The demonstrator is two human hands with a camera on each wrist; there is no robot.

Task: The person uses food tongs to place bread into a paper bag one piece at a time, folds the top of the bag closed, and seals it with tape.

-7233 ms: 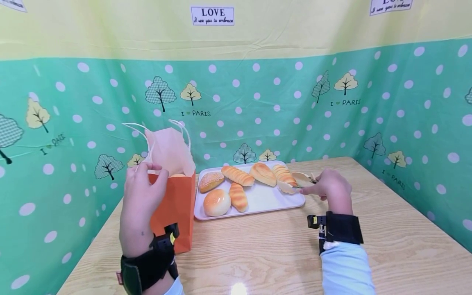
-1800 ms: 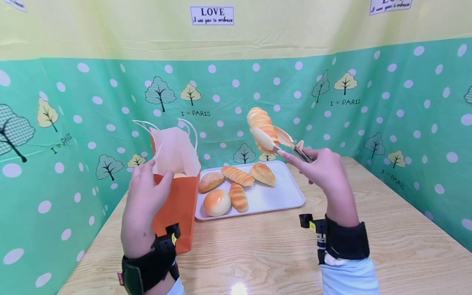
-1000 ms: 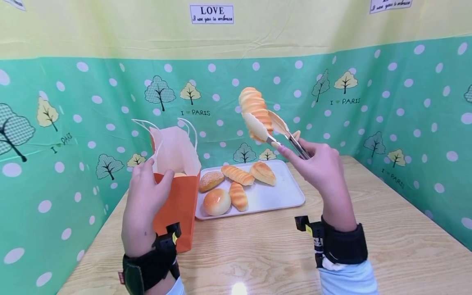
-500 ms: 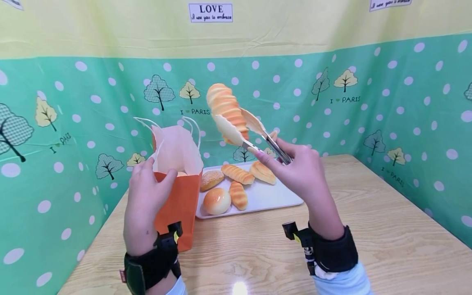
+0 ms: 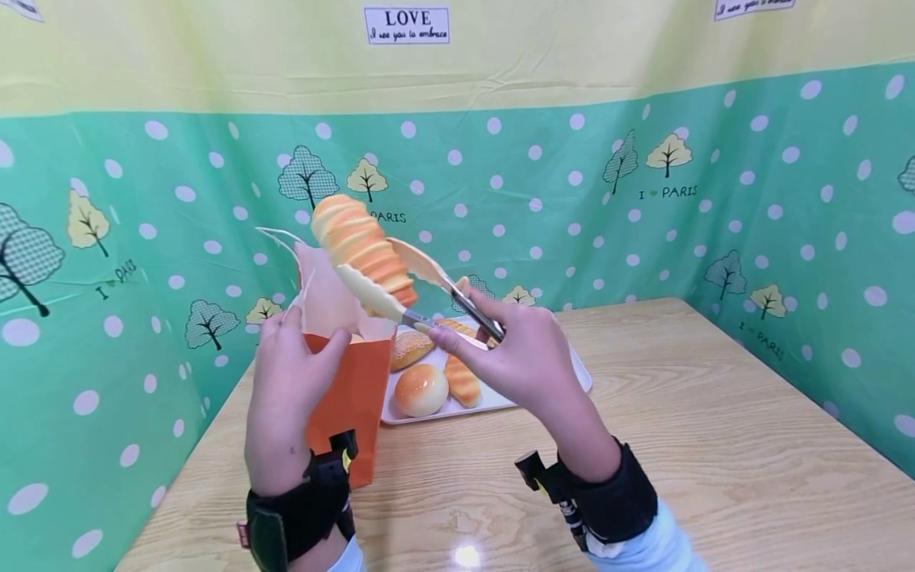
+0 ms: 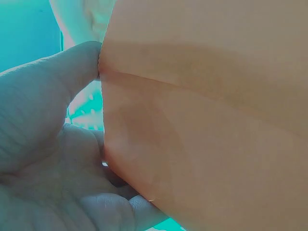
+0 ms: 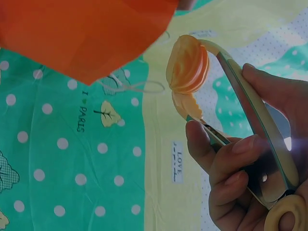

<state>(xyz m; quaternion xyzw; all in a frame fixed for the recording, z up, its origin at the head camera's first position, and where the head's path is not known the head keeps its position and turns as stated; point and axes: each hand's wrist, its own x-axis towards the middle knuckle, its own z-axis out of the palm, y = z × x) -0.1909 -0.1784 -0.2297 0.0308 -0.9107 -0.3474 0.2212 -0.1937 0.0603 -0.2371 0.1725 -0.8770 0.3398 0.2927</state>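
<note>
My right hand [image 5: 518, 349] grips a pair of tongs [image 5: 465, 306]. Between their pale scalloped tips is a ridged golden bread roll [image 5: 360, 246], raised in front of the mouth of an orange paper bag [image 5: 350, 397]. The right wrist view shows fingers and thumb around the metal arms of the tongs [image 7: 262, 130], with the roll [image 7: 188, 65] seen end-on. My left hand [image 5: 289, 389] holds the bag's upper rim; in the left wrist view its thumb [image 6: 72, 67] meets the bag's edge [image 6: 108, 106], and some fingertips are hidden. A little of a pale item shows inside the bag.
Right of the bag lies a white tray [image 5: 493, 399] with several breads, partly covered by my right hand, among them a round bun [image 5: 422, 390] and a seeded roll [image 5: 411, 349]. A green and yellow curtain [image 5: 600, 183] surrounds the wooden table [image 5: 686, 397].
The tongs picked the ridged roll off the tray's right end, lifted it, and carried it left and lately downward to the bag. My left hand went from pinching to a wider spread at the rim.
</note>
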